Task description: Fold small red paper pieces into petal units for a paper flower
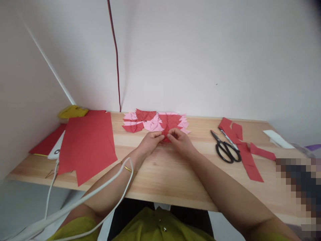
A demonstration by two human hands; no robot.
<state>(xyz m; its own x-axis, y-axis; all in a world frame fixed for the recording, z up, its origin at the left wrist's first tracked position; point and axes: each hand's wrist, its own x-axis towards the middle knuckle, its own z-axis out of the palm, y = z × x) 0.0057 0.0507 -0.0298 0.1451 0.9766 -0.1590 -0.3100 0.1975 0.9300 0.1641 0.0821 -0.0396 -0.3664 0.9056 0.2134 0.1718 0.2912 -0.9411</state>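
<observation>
Between my fingertips is a small piece of red paper [165, 136], partly hidden by the hands. My left hand [152, 139] pinches its left side. On the other side my right hand [178, 138] is closed on the same paper, thumb and fingers together. Just behind the hands lie folded, jagged-edged paper cutouts, some red [145, 115] and some pink [152, 124], spread along the back of the table.
Large red paper sheets [87, 147] lie at left over a white power strip [56, 150], near a yellow packet [72, 111]. Black-handled scissors [225, 150], a pen [229, 139] and red paper strips [250, 167] lie at right. A white cable [100, 187] crosses my left forearm.
</observation>
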